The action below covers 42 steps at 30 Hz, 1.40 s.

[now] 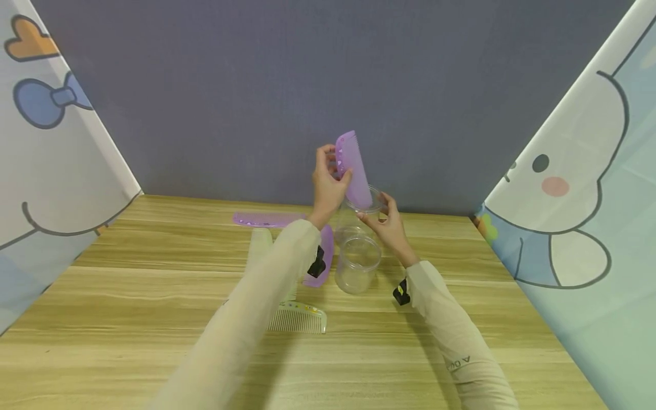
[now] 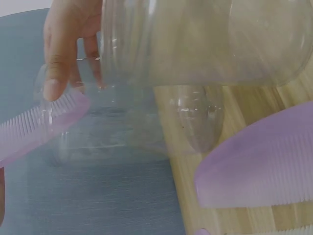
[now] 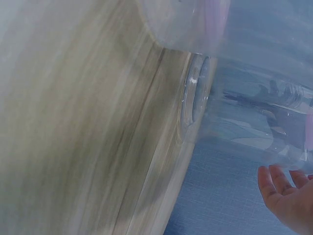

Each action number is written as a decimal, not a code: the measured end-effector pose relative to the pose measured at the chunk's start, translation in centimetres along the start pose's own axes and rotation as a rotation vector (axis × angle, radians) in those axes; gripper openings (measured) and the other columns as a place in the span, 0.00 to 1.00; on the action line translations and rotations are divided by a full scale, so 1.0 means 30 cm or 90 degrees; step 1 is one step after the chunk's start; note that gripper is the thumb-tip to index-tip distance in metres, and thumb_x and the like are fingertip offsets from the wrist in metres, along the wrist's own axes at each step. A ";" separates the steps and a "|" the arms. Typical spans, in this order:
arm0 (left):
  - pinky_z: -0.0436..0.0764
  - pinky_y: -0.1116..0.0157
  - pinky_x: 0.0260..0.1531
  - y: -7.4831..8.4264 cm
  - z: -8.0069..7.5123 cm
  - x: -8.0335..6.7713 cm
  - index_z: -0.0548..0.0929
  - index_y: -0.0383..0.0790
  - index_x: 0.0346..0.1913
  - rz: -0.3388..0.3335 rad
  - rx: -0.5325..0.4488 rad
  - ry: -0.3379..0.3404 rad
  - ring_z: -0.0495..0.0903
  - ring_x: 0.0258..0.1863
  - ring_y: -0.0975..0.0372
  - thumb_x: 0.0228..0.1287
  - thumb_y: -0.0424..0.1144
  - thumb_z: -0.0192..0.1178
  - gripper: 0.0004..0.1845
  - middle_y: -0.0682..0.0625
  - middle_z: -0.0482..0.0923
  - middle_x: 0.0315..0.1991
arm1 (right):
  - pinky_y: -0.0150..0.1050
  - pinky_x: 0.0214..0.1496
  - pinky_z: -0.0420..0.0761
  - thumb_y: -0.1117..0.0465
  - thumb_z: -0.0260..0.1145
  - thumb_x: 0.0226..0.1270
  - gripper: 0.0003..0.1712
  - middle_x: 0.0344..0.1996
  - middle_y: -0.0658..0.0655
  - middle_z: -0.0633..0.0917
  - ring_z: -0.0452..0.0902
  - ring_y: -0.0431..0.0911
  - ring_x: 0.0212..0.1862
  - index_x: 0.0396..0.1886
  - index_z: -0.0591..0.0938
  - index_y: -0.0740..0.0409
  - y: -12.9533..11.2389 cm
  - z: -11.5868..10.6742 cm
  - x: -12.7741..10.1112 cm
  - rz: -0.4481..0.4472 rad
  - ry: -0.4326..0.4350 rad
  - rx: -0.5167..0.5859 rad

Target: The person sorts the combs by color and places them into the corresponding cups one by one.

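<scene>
Item 1: purple comb [image 1: 352, 168], center of the frame, pinched between thumb and curled fingers of your left hand [image 1: 328, 187]. Held steeply, lower end within the jar's mouth; the tilt presumably lines its narrow end up with the opening.

Item 2: clear rear jar [image 1: 346, 221], just right of center. Your right hand [image 1: 388, 229] grasps it, thumb and fingers curled about the rim, likely to steady it.

Item 3: clear front jar [image 1: 355, 280], upright on the table [image 1: 154, 285], nearer the bottom of the frame and free of both hands.

Item 4: loose combs, left of center: one purple comb [image 1: 267, 220] behind, another purple comb [image 1: 326, 256] partly under your left wrist, a cream comb [image 1: 260, 242] partly hidden by your sleeve, and a pale green patterned comb [image 1: 299, 318] lowest. They seem set within left-hand reach.

Markings: your right sleeve [image 1: 443, 324], lower right, reads "A D", remainder unclear. Comb prints illegible; you can see no readable brand.
</scene>
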<state>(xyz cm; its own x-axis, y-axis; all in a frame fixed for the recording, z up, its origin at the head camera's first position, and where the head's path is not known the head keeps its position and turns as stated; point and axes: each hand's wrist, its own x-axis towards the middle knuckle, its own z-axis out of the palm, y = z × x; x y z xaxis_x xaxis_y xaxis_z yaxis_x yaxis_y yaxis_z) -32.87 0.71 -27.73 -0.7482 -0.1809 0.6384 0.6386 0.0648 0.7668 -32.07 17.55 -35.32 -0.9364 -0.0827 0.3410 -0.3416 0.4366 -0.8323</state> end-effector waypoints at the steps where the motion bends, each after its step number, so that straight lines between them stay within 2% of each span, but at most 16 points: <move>1: 0.82 0.64 0.32 -0.002 0.003 -0.004 0.62 0.38 0.54 -0.003 -0.001 -0.003 0.81 0.37 0.51 0.53 0.22 0.60 0.27 0.38 0.75 0.45 | 0.53 0.59 0.70 0.47 0.68 0.53 0.50 0.67 0.59 0.62 0.62 0.56 0.63 0.69 0.53 0.56 0.000 0.000 0.000 0.000 0.001 0.001; 9: 0.82 0.63 0.38 -0.028 0.015 -0.028 0.61 0.39 0.56 -0.027 0.013 -0.036 0.80 0.42 0.51 0.55 0.23 0.58 0.27 0.39 0.75 0.48 | 0.55 0.59 0.69 0.48 0.68 0.54 0.50 0.67 0.59 0.61 0.61 0.57 0.64 0.69 0.51 0.57 -0.002 0.001 -0.001 -0.001 -0.005 0.001; 12: 0.82 0.62 0.37 -0.037 0.019 -0.036 0.61 0.40 0.57 -0.032 0.026 -0.049 0.80 0.42 0.51 0.57 0.24 0.57 0.26 0.39 0.75 0.47 | 0.55 0.59 0.69 0.49 0.69 0.54 0.50 0.67 0.60 0.61 0.61 0.57 0.63 0.69 0.52 0.58 -0.002 0.002 -0.001 -0.004 -0.001 0.006; 15: 0.82 0.63 0.37 -0.046 0.024 -0.044 0.61 0.39 0.57 -0.031 0.040 -0.060 0.80 0.41 0.51 0.58 0.25 0.56 0.25 0.38 0.75 0.46 | 0.55 0.58 0.69 0.50 0.69 0.54 0.49 0.66 0.60 0.62 0.62 0.57 0.62 0.69 0.53 0.57 -0.002 0.003 -0.001 -0.005 0.001 0.012; 23: 0.79 0.62 0.46 -0.065 0.034 -0.060 0.63 0.35 0.55 -0.018 0.056 -0.074 0.78 0.43 0.51 0.61 0.28 0.55 0.20 0.37 0.75 0.45 | 0.55 0.59 0.69 0.52 0.68 0.56 0.48 0.67 0.60 0.60 0.61 0.58 0.63 0.69 0.52 0.58 -0.006 0.000 -0.005 -0.004 -0.009 0.019; 30: 0.79 0.55 0.44 -0.084 0.033 -0.058 0.67 0.30 0.51 -0.021 0.023 -0.090 0.79 0.39 0.47 0.58 0.25 0.57 0.18 0.34 0.76 0.42 | 0.56 0.58 0.69 0.53 0.67 0.56 0.46 0.67 0.60 0.61 0.61 0.58 0.63 0.69 0.53 0.58 -0.002 -0.001 -0.002 -0.010 -0.007 0.025; 33: 0.80 0.58 0.44 -0.085 0.031 -0.055 0.68 0.31 0.50 -0.016 0.028 -0.100 0.79 0.38 0.49 0.56 0.23 0.57 0.18 0.35 0.76 0.40 | 0.54 0.57 0.70 0.52 0.68 0.55 0.47 0.66 0.60 0.61 0.62 0.57 0.63 0.68 0.53 0.58 -0.002 0.000 -0.002 -0.010 -0.006 0.014; 38: 0.82 0.66 0.38 -0.087 0.022 -0.055 0.70 0.38 0.52 -0.021 0.055 -0.125 0.81 0.37 0.55 0.57 0.26 0.58 0.19 0.41 0.77 0.40 | 0.54 0.57 0.71 0.50 0.68 0.54 0.48 0.66 0.60 0.62 0.63 0.57 0.63 0.68 0.53 0.57 -0.003 -0.001 -0.004 -0.013 -0.002 0.001; 42: 0.82 0.68 0.37 -0.090 0.017 -0.053 0.71 0.41 0.53 -0.024 0.060 -0.143 0.81 0.37 0.55 0.57 0.26 0.58 0.20 0.42 0.77 0.41 | 0.54 0.58 0.71 0.50 0.68 0.54 0.48 0.66 0.60 0.62 0.62 0.57 0.63 0.68 0.53 0.57 -0.003 -0.003 -0.005 -0.015 -0.004 -0.001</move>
<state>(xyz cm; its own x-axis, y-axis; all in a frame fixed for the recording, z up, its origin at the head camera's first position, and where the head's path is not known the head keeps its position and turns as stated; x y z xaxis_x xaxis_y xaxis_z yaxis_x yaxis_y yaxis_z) -33.49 1.31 -30.78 -0.7990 0.0371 0.6002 0.5979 0.1555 0.7863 -31.90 17.60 -35.25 -0.9284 -0.0994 0.3580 -0.3641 0.4358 -0.8231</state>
